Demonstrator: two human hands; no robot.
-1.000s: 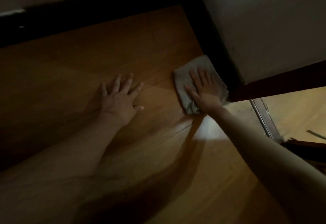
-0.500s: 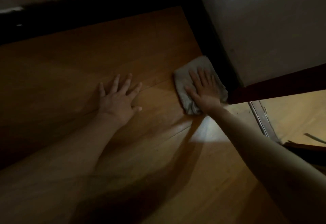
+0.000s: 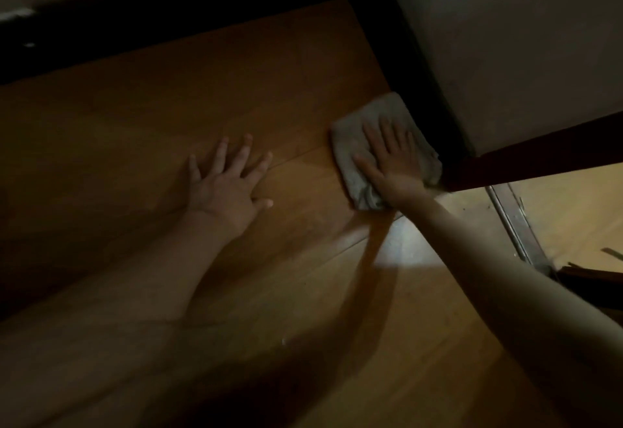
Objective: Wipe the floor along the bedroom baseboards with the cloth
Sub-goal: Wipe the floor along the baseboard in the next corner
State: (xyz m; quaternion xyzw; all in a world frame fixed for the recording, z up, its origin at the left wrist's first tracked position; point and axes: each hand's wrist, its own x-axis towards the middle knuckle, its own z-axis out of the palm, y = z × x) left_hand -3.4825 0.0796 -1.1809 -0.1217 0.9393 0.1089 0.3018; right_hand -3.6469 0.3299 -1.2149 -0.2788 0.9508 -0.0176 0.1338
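Pressing flat on a folded grey cloth (image 3: 367,131), the right hand (image 3: 392,161) lies palm down with its fingers (image 3: 374,134) straight and slightly spread, pointing toward the corner of the room; they curl round nothing and simply bear on the fabric. The cloth sits on the wooden floor (image 3: 202,90), its far right edge touching or just beside the dark baseboard (image 3: 414,67) that runs along the right-hand wall (image 3: 522,40). A bunched part of the cloth shows below the heel of the hand, near the wrist. The left hand (image 3: 226,188) rests on bare floor to the left of the cloth and apart from it, palm down, with straight fingers fanned out and the thumb pointing toward the cloth. Both forearms reach in from the lower edge of the view. A second stretch of dark baseboard (image 3: 168,20) runs along the far wall and meets the first at the corner beyond the cloth. Just right of the cloth, a dark reddish wooden edge (image 3: 539,154) crosses the view, though whether it is a door or a frame cannot be told. Below it a metal threshold strip (image 3: 515,222) lies on the floor, with brighter, lit flooring beyond. A patch of light falls on the boards near the right wrist, while the rest of the room is dim.
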